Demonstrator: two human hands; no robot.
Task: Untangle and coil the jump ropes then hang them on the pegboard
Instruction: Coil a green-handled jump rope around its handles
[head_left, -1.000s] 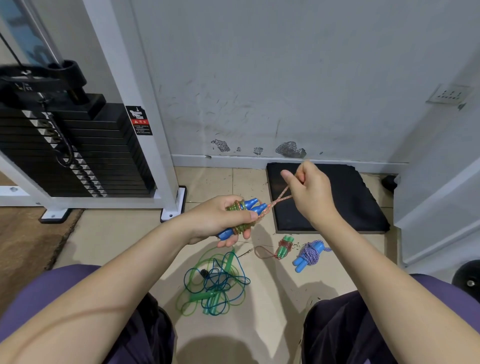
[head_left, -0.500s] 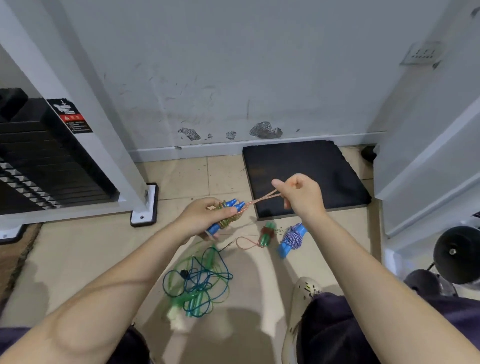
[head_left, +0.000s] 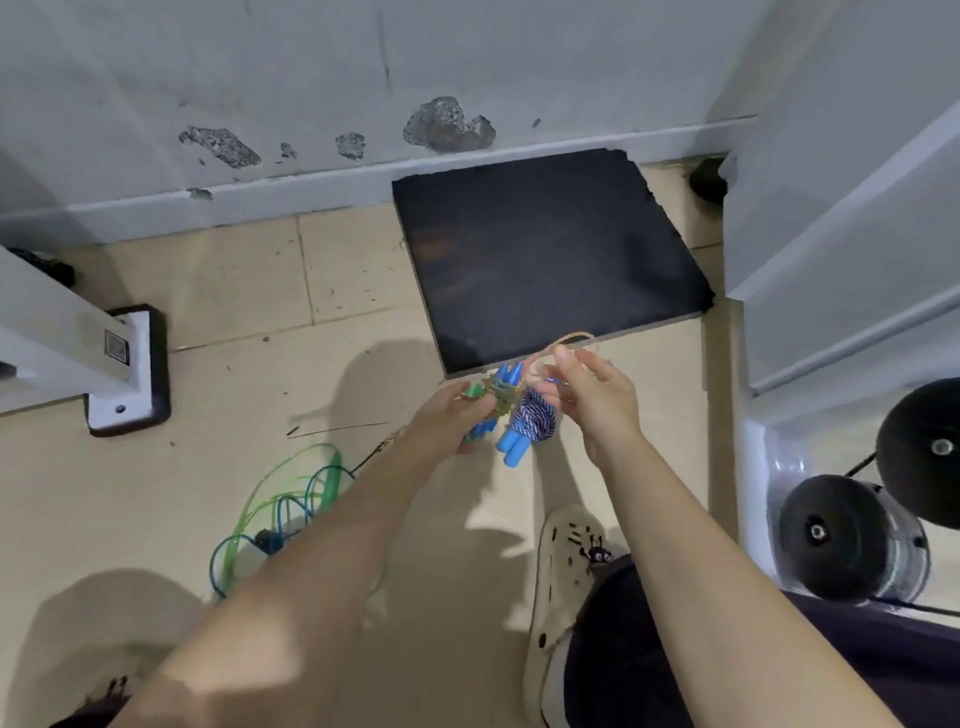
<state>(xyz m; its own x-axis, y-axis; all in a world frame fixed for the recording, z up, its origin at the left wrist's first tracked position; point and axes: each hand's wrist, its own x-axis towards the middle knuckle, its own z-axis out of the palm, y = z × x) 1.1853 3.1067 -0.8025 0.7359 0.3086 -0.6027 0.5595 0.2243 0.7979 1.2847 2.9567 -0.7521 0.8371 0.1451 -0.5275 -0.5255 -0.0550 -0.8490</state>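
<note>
Beige floor tiles (head_left: 249, 395) lay under both hands, and beyond the hands a scuffed grey wall (head_left: 311, 67) closed the room, its paint broken off in some dark spots near the bottom. Just past the fingertips a black square mat (head_left: 545, 249) lay flat on the tiles and touched the base of that wall. The left hand (head_left: 447, 415) was closed around a bundle with blue handles (head_left: 491, 400), a brownish-green cord wound tightly round its middle, and the handle tips pointed away from the person. The right hand (head_left: 592, 395) was only a little apart from the left one; its thumb and first finger pinched the loose end of the pinkish cord (head_left: 569, 340), which made a small loop above the fingertips. Between the two hands, and lower, I saw a second bundle (head_left: 527, 426), blue handles wrapped in blue-and-white striped rope; whether it lay on the tiles or hung from a hand I could not tell, because the picture was blurred there. Under the left forearm a tangled pile of green and blue ropes (head_left: 280, 509) lay loose on the tiles, partly hidden by the arm. Below the right wrist stood a cream clog (head_left: 566, 566) with little charms on it. Far to the left of the left hand a white machine foot (head_left: 127, 364) was on the floor, and right of the right arm two black dumbbell ends (head_left: 852, 535) were near a pale panel (head_left: 841, 234).
</note>
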